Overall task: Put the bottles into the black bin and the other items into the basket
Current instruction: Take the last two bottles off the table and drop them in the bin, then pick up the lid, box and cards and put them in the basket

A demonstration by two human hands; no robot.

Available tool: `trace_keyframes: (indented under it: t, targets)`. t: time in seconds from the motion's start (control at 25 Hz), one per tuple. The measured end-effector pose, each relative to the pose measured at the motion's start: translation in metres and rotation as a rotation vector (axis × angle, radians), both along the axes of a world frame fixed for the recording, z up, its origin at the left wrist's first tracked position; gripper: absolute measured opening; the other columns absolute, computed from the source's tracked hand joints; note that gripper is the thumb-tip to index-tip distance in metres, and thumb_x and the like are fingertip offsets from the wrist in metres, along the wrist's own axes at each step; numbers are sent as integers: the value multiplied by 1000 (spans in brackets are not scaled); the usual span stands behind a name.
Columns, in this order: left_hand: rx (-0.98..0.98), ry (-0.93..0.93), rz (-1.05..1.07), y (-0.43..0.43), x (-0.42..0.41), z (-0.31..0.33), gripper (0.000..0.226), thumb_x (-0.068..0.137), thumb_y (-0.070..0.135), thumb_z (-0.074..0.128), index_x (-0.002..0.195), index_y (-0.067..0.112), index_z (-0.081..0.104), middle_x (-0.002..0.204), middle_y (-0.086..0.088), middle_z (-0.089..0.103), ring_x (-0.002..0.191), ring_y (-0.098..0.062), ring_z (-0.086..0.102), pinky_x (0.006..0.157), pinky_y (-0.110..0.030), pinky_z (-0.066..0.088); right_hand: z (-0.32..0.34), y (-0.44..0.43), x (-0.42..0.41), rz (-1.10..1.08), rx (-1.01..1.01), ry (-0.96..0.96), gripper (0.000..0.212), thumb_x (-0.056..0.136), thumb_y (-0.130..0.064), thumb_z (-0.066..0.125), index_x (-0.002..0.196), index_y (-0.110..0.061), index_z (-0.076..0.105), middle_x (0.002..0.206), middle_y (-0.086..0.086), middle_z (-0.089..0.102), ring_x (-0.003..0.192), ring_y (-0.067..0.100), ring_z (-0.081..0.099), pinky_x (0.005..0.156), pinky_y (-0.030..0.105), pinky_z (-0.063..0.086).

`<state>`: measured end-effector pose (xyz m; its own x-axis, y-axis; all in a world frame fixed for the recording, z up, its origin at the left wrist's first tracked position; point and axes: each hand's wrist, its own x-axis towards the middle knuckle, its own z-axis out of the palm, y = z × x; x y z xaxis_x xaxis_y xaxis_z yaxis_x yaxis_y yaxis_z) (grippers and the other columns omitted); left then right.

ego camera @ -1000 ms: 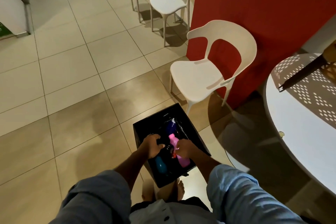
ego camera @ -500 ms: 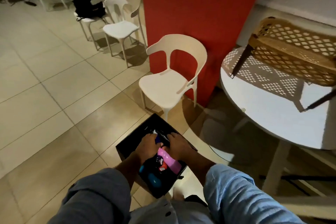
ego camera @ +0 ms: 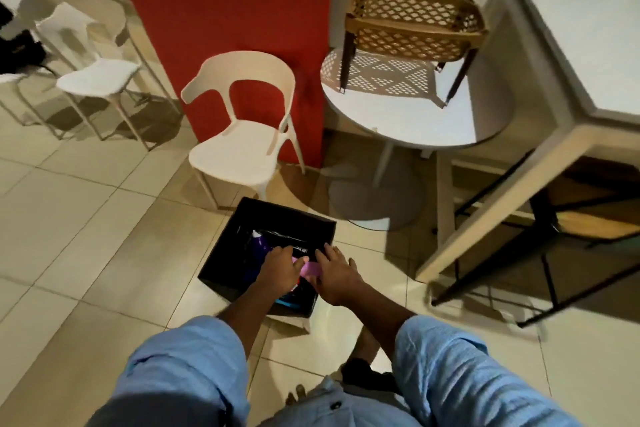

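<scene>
Reaching down into the square black bin (ego camera: 221,267) on the tiled floor, both hands are seen over the bottles already lying in it. The left hand (ego camera: 281,269) is curled loosely over a pink plastic bottle (ego camera: 310,269), though whether its fingers (ego camera: 289,251) are clamped on the bottle cannot be told. The right hand (ego camera: 336,272) is spread flat, fingers apart, resting on the same bottle and holding nothing. A dark purple bottle (ego camera: 260,243) lies beside it, deeper in the bin. The woven tan plastic basket (ego camera: 415,22) stands well apart on the round white counter (ego camera: 408,121) and looks empty from here.

A likely slip: the bin could be tipped or shoved along the tiles if the hands are pressed against its rim. Some white print on a dark label (ego camera: 300,249) is visible, but it is too blurred to be read.
</scene>
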<state>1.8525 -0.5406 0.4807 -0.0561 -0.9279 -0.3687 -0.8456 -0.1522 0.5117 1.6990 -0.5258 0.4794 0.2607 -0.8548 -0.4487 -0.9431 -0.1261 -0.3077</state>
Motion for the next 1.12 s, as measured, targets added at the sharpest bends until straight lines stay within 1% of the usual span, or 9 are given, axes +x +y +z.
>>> trace_keyframes:
  t: [0.12, 0.24, 0.44, 0.64, 0.72, 0.84, 0.92, 1.0, 1.12]
  targets:
    - [-16, -14, -68, 25, -37, 3, 46, 99, 39, 45, 132, 7, 52, 133, -17, 54, 122, -31, 51, 105, -41, 41, 5, 42, -26, -95, -25, 8, 69, 98, -51, 39, 154, -18, 14, 163, 9, 4, 150, 30, 4, 117, 57, 14]
    - [-41, -15, -151, 44, -78, 6, 54, 100, 46, 39, 138, 9, 47, 140, -17, 48, 129, -33, 44, 108, -46, 37, 4, 78, -62, -163, -53, 67, 67, 98, -51, 37, 153, -18, 14, 163, 9, 4, 150, 30, 4, 116, 58, 16]
    - [-81, -2, -257, 86, -146, 20, 62, 99, 53, 34, 147, 14, 37, 156, -12, 31, 144, -31, 26, 118, -47, 26, 9, 139, -131, -345, -84, 93, 68, 99, -52, 35, 153, -15, 14, 163, 8, 4, 150, 28, 4, 115, 57, 17]
    - [-149, -34, -402, 155, -224, 16, 60, 99, 51, 34, 142, 9, 43, 147, -16, 42, 136, -33, 34, 112, -44, 29, 18, 229, -210, -506, -127, 58, 68, 98, -51, 39, 152, -15, 18, 162, 9, 7, 150, 28, 6, 115, 55, 18]
    - [-173, 35, -418, 194, -265, 15, 56, 100, 47, 37, 138, 7, 47, 144, -18, 46, 135, -34, 37, 111, -43, 30, 17, 276, -248, -557, -122, 46, 69, 97, -51, 41, 152, -16, 17, 162, 10, 6, 150, 29, 6, 115, 55, 17]
    - [-274, 205, -469, 251, -337, 23, 43, 100, 38, 41, 126, 6, 56, 132, -18, 55, 126, -34, 45, 106, -44, 36, 17, 348, -307, -624, -129, 57, 70, 97, -50, 42, 152, -15, 17, 162, 12, 7, 149, 29, 7, 116, 54, 15]
    - [-290, 242, -517, 278, -376, 33, 44, 101, 37, 41, 130, 6, 53, 137, -17, 51, 132, -35, 40, 109, -44, 34, 15, 382, -335, -678, -122, 69, 72, 97, -50, 41, 153, -14, 14, 162, 12, 5, 150, 29, 5, 116, 54, 14]
    - [-251, 238, -574, 307, -417, 43, 54, 101, 41, 40, 142, 6, 44, 150, -16, 39, 142, -32, 29, 117, -43, 26, 15, 417, -367, -743, -121, 68, 72, 97, -51, 40, 154, -15, 12, 163, 12, 3, 150, 28, 3, 117, 54, 12]
    - [-248, 219, -715, 344, -470, 47, 61, 100, 46, 39, 147, 8, 35, 155, -15, 31, 146, -28, 22, 119, -41, 22, 11, 455, -414, -875, -124, 73, 72, 97, -49, 42, 154, -15, 12, 163, 10, 2, 150, 26, 2, 117, 53, 11]
